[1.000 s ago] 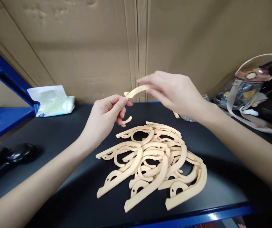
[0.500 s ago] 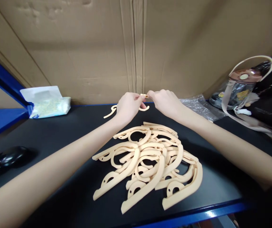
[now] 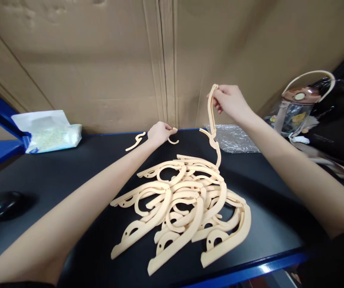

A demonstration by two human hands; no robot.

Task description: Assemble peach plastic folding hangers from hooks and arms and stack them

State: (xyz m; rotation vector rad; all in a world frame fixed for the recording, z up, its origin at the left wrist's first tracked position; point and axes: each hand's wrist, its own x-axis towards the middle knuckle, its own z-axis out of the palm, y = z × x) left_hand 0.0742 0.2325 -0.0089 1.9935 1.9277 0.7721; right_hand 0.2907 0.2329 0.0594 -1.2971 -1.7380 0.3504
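My right hand (image 3: 230, 100) is raised in front of the cardboard, pinching one end of a cream plastic folding hanger (image 3: 210, 114). This hanger dangles below my fingers, its lower parts reaching down to the back of the pile. My left hand (image 3: 159, 134) is lower, at the table's back edge, with thumb and finger closed on a cream hanger (image 3: 137, 141). The middle of that hanger is hidden behind the hand; a curved hook shows to its right. Between my forearms lies a heap of several cream folding hangers (image 3: 186, 208), overlapping on the black table.
A pack of wipes (image 3: 53, 136) with its flap raised stands at the back left. A shiny black object (image 3: 2, 206) is at the left edge. Clear plastic wrap (image 3: 234, 139), a strapped water bottle (image 3: 298, 108) and a black bag (image 3: 342, 120) are at right. Cardboard (image 3: 99, 72) rises behind.
My hands, close together before, are now apart. My right hand has risen to the right, lifting a hanger that now dangles. My left hand has stayed near the back edge.
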